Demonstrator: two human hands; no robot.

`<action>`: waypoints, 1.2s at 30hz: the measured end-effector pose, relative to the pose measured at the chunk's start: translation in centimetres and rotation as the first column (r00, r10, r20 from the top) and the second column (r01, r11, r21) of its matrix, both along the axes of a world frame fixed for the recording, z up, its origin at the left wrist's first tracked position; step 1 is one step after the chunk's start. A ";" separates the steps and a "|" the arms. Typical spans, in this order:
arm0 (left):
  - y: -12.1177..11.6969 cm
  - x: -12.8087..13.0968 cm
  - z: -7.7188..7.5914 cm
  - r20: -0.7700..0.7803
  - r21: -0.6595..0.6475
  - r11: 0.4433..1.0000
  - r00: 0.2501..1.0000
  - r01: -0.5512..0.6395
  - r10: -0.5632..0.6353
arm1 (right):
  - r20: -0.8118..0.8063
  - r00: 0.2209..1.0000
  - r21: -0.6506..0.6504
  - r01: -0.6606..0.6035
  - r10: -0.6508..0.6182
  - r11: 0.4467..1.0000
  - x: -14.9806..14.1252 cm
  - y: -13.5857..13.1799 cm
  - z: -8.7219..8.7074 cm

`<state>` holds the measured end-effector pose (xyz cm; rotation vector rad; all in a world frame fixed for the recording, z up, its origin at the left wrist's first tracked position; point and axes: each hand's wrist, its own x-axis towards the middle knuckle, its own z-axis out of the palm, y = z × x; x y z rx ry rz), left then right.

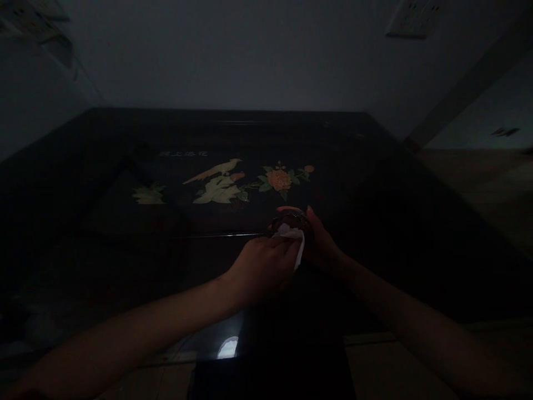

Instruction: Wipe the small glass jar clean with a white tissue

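Note:
My left hand (262, 269) is closed around a crumpled white tissue (295, 233). It presses the tissue into a small, dark, round bowl (293, 214) with a shiny, wavy-looking rim. My right hand (322, 244) grips that bowl from the right, with its thumb at the edge and fingers partly showing on the far side. Both hands are just above the near part of a glossy black table (137, 266). Poor light hides the bowl's exact material and most of the right fingers.
An inlaid picture of a bird (216, 169) and an orange flower (278, 179) decorates the tabletop. The back table edge meets a pale wall (233, 55). Wall sockets (412, 19) are at the upper right, with more sockets (31, 22) at the upper left.

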<state>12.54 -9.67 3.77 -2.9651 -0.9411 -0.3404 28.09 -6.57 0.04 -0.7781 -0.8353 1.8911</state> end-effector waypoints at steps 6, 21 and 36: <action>0.0 0.2 -0.6 0.107 -0.007 0.998 0.993 0.056 -0.055 | 0.013 1.000 0.004 -0.007 0.007 1.000 0.2 0.1 0.3; 0.0 0.1 -0.5 -0.112 0.157 0.979 0.983 -0.129 0.148 | -0.077 0.997 -0.065 0.013 -0.018 0.998 0.1 0.3 -0.3; 0.3 0.0 -0.6 -0.006 0.007 0.997 0.997 0.071 -0.071 | 0.002 0.999 -0.015 0.048 -0.048 0.999 0.1 0.2 0.3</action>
